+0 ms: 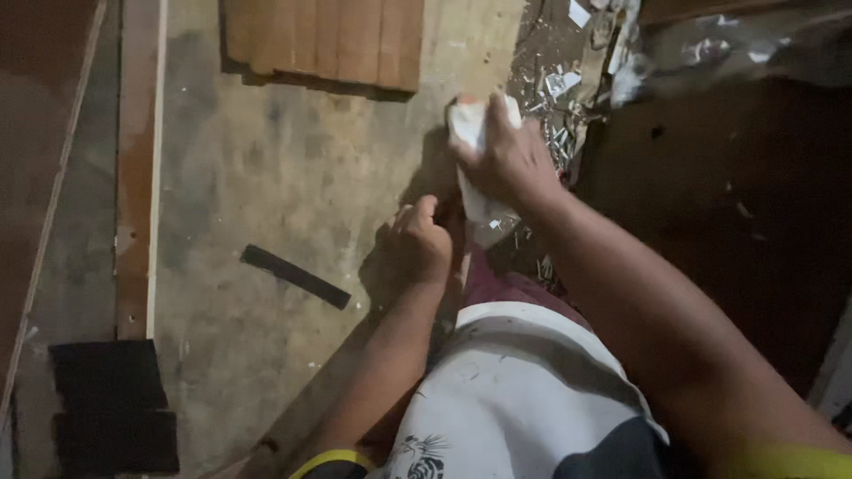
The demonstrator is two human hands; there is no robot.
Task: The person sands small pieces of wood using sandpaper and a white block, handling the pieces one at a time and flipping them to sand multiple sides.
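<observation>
Here the right hand (510, 155) presses down on a white wad of cloth or paper (470, 124), fingers wrapped over it, at about one o'clock from the picture's middle, on the scuffed board floor (293, 177). This looks like a rubbing or wiping step; the next stroke would want steady downward pressure. The left hand (417, 239) is curled into a loose fist just beside it, toward seven o'clock, knuckles resting near the surface; I cannot tell whether it holds anything. Both forearms reach forward. A dark flat strip (295, 276) lies at nine o'clock, shiny scraps (568, 80) at one.
</observation>
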